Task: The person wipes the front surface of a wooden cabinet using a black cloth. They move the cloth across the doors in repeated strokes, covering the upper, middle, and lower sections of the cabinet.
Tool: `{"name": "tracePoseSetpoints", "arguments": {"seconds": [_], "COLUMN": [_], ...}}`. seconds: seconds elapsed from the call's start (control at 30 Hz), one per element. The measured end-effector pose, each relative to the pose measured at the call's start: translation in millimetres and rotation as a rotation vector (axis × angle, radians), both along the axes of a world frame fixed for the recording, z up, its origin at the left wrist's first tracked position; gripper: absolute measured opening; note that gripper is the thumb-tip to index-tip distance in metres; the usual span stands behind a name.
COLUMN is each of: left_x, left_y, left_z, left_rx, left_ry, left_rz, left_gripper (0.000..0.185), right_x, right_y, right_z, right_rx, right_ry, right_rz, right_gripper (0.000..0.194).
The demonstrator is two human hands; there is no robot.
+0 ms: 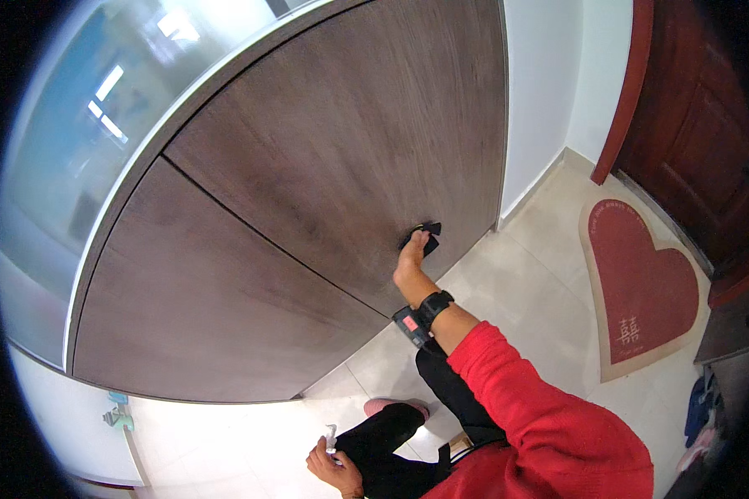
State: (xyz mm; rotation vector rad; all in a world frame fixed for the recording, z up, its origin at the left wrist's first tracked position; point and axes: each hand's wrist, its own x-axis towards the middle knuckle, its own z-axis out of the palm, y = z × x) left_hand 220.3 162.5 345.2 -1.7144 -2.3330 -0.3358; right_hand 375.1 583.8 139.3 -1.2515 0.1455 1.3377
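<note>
My right hand (414,254) presses a black cloth (432,242) flat against the lower part of a brown wood-grain cabinet door (349,143). The fingers are partly hidden behind the wrist and the cloth. A black strap with a small device (414,325) sits on that wrist. Low in the view, beside my left knee, my left hand (337,471) grips a small whitish, partly clear object (331,438), which looks like the head of a spray bottle. Its lower part is hidden in the fingers.
A second cabinet door (225,299) adjoins on the left, below a glossy panel (100,156). A heart-shaped red mat (643,280) lies on the tiled floor (512,305) before a dark red door (693,125). My striped slipper (374,406) is near the cabinet's base.
</note>
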Motion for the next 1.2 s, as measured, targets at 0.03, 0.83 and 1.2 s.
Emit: {"name": "tracePoseSetpoints", "arguments": {"seconds": [0.03, 0.83, 1.2], "left_x": [-5.6, -82.3, -65.4], "left_y": [-2.5, -42.6, -43.0], "left_z": [-2.9, -48.9, -43.1], "left_rx": [0.017, -0.112, -0.113], "left_ry": [0.019, -0.043, -0.061], "left_rz": [-0.046, -0.030, -0.027], "left_gripper": [0.041, 0.043, 0.044], "right_x": [4.7, 15.3, -15.1], "right_y": [3.9, -44.8, -73.5], "right_z": [-17.3, -239.0, -211.3], "right_rx": [-0.031, -0.234, -0.373], "right_ry": [0.067, 0.281, 0.404], "right_rz": [-0.007, -0.030, 0.057], "right_gripper": [0.066, 0.046, 0.049]}}
